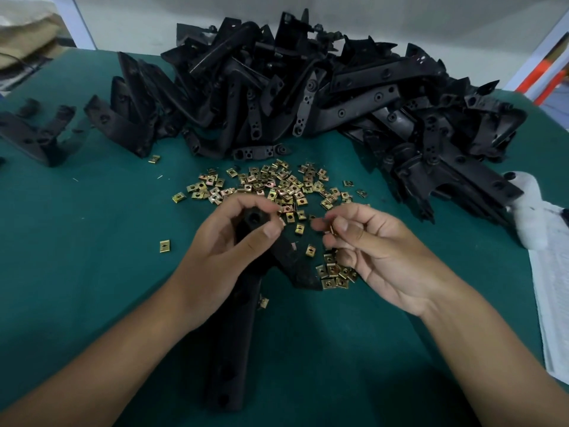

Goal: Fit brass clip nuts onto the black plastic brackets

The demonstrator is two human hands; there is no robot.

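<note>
From the head view, the only one I have, I read this as early in the job. A big heap of black plastic brackets (pixel 308 87) lies across the far side of the green surface (pixel 92 241), and I cannot make out brass on any of them from here. A few more brackets (pixel 40 134) sit apart at the far left; whether those are finished pieces I cannot tell. Between the heap and my hands a loose scatter of brass clip nuts (pixel 271 186) is spread on the surface, with a smaller cluster (pixel 334 274) just beside my right palm and single nuts lying here and there.

My left hand (pixel 228 251) is curled round the upper end of one long bracket (pixel 231 349), thumb across the top near a round hole; the bracket's lower leg runs back toward me and a shorter arm angles off to the right, under the gap between the hands. My right hand (pixel 369 251) pinches a single clip nut (pixel 332 230) between thumb and fingertips, held just beside the bracket's end but not yet on it. So my judgement is that this piece is waiting for the nut to be slid on (and nearly the whole heap appears to be left).

As for containers, I see none: nuts and brackets lie straight on the surface. At the right edge there is a white cloth or glove (pixel 529 217) and a pale sheet (pixel 551 303), holding nothing.
</note>
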